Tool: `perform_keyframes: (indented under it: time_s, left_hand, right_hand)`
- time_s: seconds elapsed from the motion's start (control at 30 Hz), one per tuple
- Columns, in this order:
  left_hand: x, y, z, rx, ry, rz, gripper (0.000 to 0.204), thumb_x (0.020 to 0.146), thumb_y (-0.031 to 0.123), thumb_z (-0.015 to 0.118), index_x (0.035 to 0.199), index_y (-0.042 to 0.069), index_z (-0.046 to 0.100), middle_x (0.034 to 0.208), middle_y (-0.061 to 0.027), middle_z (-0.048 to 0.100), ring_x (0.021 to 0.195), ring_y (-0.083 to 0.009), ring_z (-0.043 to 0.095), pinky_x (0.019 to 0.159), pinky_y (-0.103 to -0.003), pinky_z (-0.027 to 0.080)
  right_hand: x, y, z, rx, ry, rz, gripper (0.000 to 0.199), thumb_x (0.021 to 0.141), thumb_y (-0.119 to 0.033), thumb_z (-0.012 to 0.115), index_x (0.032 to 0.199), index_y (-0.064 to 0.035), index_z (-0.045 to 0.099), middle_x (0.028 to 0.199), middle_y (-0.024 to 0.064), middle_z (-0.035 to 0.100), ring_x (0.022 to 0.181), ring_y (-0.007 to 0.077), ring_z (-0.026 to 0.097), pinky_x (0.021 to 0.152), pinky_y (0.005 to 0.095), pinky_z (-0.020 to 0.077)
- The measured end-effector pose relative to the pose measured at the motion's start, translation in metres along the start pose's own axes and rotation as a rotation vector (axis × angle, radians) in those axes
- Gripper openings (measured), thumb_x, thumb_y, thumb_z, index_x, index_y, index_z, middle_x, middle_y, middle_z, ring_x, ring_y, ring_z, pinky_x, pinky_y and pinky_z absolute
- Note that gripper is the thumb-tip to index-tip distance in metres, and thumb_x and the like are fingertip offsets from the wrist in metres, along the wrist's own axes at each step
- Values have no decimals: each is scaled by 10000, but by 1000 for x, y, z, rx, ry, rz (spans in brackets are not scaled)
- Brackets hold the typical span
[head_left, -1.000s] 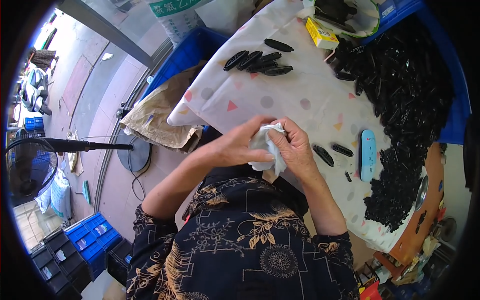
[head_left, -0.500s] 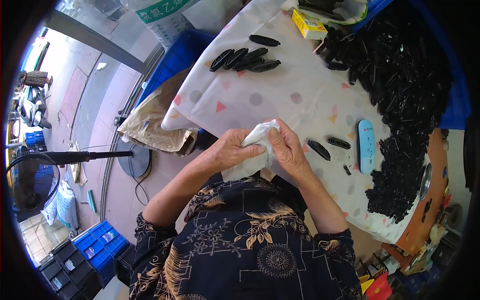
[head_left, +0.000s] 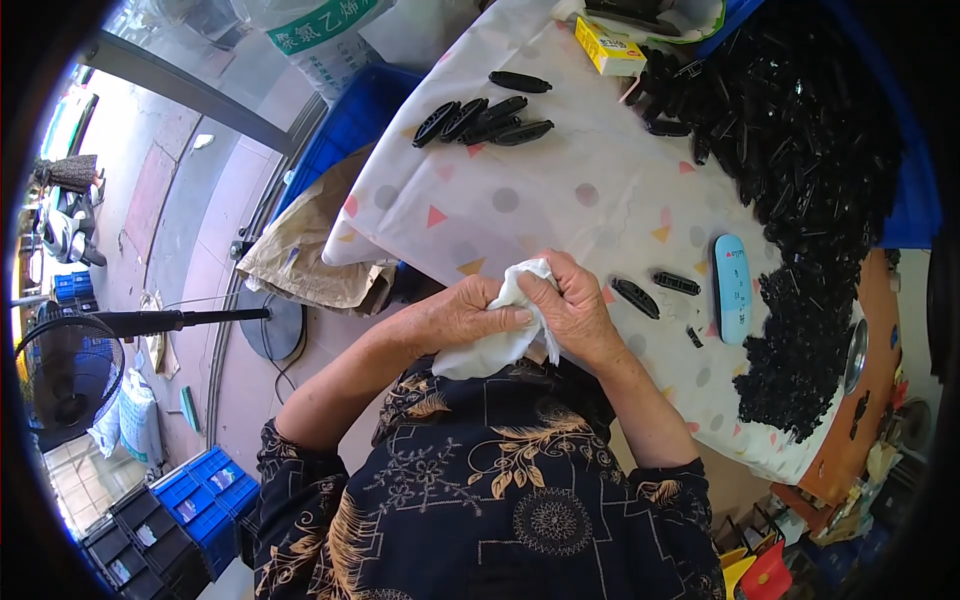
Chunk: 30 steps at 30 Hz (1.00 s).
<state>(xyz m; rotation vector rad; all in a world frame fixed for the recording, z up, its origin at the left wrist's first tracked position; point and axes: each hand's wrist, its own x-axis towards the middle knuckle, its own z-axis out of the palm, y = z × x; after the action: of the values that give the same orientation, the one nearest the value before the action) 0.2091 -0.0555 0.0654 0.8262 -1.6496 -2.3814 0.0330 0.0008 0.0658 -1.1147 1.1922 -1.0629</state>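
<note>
Between my two hands is a crumpled white cloth [head_left: 490, 352], soft and thin, its loose end hanging down toward my lap. My left hand [head_left: 465, 318] is closed on its left side, thumb pointing to the right. The upper right part of it is pinched by my right hand [head_left: 575, 308], thumb on top. If anything is wrapped inside, the folds hide it. Right of my right hand, two black oval plastic parts [head_left: 636, 297] lie on the patterned tablecloth [head_left: 560, 220], with a small black piece [head_left: 694, 338] below them.
A light blue oblong case [head_left: 733, 290] lies beside a large heap of black plastic parts [head_left: 800, 200]. Several black oval parts [head_left: 485, 122] sit at the far left of the table. A yellow box [head_left: 610, 48] stands at the back. A fan [head_left: 70, 365] and blue crates [head_left: 205, 490] are at left.
The white cloth has shifted in my fingers, and more of its loose end now spreads out below my left hand. Both hands have moved slightly toward me.
</note>
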Motion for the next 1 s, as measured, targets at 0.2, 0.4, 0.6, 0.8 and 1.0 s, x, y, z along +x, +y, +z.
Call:
perform_keyframes:
  time_s: [0.2,0.4,0.6,0.8,1.0]
  left_hand:
    - [-8,11,-10,-76,-146,-82,307,908,308,590,982,14,639,790,9,623,702,-55,548,610,-220,457]
    - [-10,39,-28,126,-309,-104,239,904,260,600,903,23,628,756,17,596,685,-65,535,603,-235,442]
    - [-5,54,-52,229,305,-60,365,910,303,565,1150,28,554,939,-35,612,858,-118,572,749,-283,466]
    - [47,147,-65,-47,265,171,313,863,120,510,1147,-8,542,997,-69,621,867,-158,623,755,-284,502]
    - [165,217,-73,-211,337,393,329,834,44,515,1160,4,490,1008,-86,603,885,-218,626,828,-349,502]
  right_hand:
    - [0,-6,0,224,-108,24,148,910,-176,586,912,-28,598,841,-38,515,790,45,479,710,208,400]
    - [1,-2,-34,168,60,62,129,920,-223,573,896,-99,601,649,-74,501,547,18,469,456,192,379]
    - [15,21,-24,305,-33,355,164,919,-260,563,943,-108,619,711,-61,537,547,27,484,460,195,399]
    - [41,41,-18,633,-259,324,209,917,-245,576,961,-42,600,702,-14,522,543,46,454,469,192,369]
    - [48,37,-29,789,-313,316,210,915,-237,580,970,-35,605,695,-10,519,547,55,460,475,193,363]
